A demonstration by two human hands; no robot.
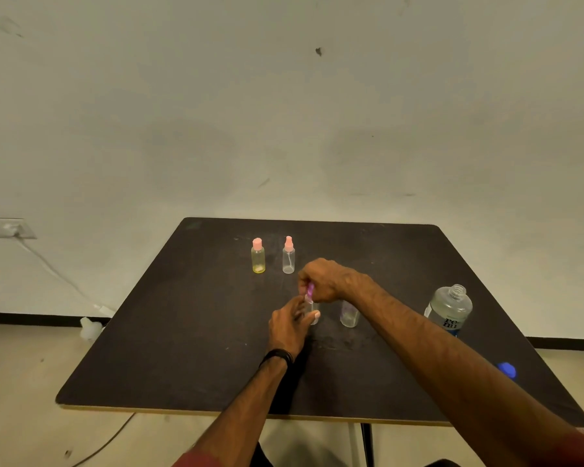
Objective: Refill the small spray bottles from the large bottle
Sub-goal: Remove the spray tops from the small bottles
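Fingers of your left hand (289,326) curl round the body of a small clear spray bottle (312,310) standing near the table's middle, thumb tip showing at its lower right side. Your right hand (321,279) comes in from above w/ fingers bunched, pinching the bottle's purple spray top (309,291); can't tell if the top is seated or lifted off, it's mostly hidden by your fingers.

Both forearms reach fwd from the near edge. Left wrist carries a black band (277,357). Right arm crosses diagonally from the lower right, wrist bent down over the bottle.

Just right of the held one, partly behind your right forearm, stands another small clear bottle (349,315), top hidden. Further back, side by side: a yellowish bottle w/ pink cap (258,256) and a clear spray bottle w/ pink sprayer (288,255), both upright.

Large clear bottle (449,310) stands at the right side of the dark table (182,348), neck open, no cap. Its label is blue w/ white letters, partly readable: "pe" over "ni", rest cut off. A blue cap (507,369) lies near the right edge, behind your right arm.
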